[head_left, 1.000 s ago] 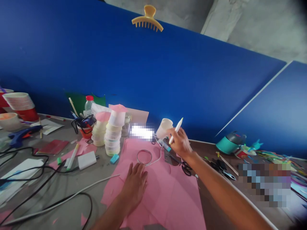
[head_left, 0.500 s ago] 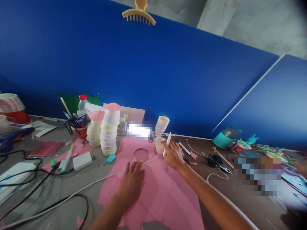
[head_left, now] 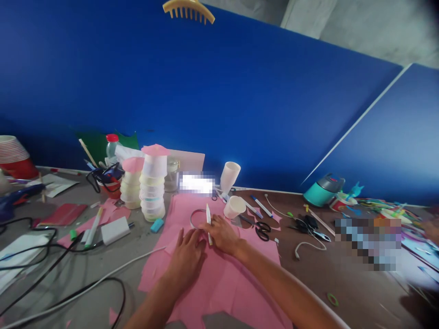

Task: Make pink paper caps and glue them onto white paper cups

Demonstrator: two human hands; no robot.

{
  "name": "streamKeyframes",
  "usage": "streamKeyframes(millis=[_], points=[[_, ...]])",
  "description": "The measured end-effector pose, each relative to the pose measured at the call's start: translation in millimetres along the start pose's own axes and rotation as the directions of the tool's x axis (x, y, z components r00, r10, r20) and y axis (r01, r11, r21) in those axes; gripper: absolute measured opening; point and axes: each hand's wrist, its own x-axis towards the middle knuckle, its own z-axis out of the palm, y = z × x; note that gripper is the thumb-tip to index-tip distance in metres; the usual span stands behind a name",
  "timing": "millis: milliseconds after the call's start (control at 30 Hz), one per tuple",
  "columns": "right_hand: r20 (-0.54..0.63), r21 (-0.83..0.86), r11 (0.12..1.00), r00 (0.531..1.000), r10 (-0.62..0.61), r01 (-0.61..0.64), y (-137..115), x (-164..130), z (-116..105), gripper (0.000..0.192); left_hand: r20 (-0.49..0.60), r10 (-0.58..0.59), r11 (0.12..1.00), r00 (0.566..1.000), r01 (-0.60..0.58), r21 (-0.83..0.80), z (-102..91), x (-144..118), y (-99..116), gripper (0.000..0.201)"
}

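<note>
We press our flat, empty left hand [head_left: 187, 256] on the pink paper sheet [head_left: 219, 274], fingertips at the thin metal ring [head_left: 199, 218] lying on it. Our right hand [head_left: 222, 234] grips a white pen [head_left: 208, 222] upright beside the ring. For a clean line, keep ring pinned, pen near vertical.

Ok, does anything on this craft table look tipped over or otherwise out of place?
Yes: a white paper cup lies on its side just beyond the right hand, and a yellow hair claw is clipped atop the blue board.
</note>
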Motion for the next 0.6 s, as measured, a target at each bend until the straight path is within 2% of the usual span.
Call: streamKeyframes(millis=[300, 400, 500, 600], points=[[-0.062, -0.024, 1.0, 0.998, -0.005, 0.004, 12, -6, -17, 0.038, -0.076, 0.02, 0.998, 0.997, -0.016, 0.061, 5.6, -2, -2, 0.019], [-0.13, 0.012, 0.999, 0.991, -0.034, 0.036, 9, -12, -29, 0.036, -0.08, 0.021, 0.997, 0.997, -0.015, 0.078, 8.0, -2, -4, 0.023], [-0.198, 0.06, 0.995, 0.978, -0.071, 0.084, 1, -27, -42, 0.038, -0.086, 0.006, 0.997, 0.996, 0.001, 0.08, 9.3, -2, -7, 0.028], [-0.188, 0.105, 0.991, 0.98, -0.065, 0.086, -9, -52, -47, 0.038, -0.086, -0.019, 0.995, 0.996, 0.028, 0.095, 7.9, -2, -11, 0.033]])
